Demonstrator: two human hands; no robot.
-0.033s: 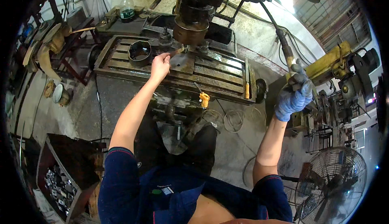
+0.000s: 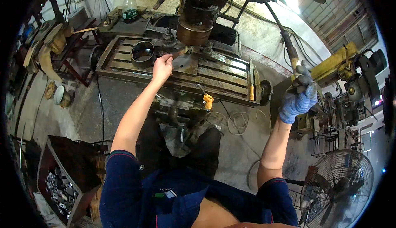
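Note:
My bare left hand (image 2: 163,68) is closed around what looks like a small brush (image 2: 180,54) with a brown handle. The brush's tip reaches under the round spindle head (image 2: 194,31) of a milling machine, above its slotted table (image 2: 225,73). Just left of that hand, a dark round pot (image 2: 142,55) with dark liquid stands on the table. My right hand (image 2: 300,94), in a blue glove with dark grey fingers, is wrapped around the lower end of a long machine lever (image 2: 291,50). Small work details under the spindle are hard to make out.
A yellow-handled tool (image 2: 208,101) hangs at the table's front edge, and another yellow handle (image 2: 251,92) lies at its right end. A bin of metal pieces (image 2: 62,193) stands lower left. A large fan (image 2: 336,191) is lower right. A plastic bottle (image 2: 129,8) stands behind.

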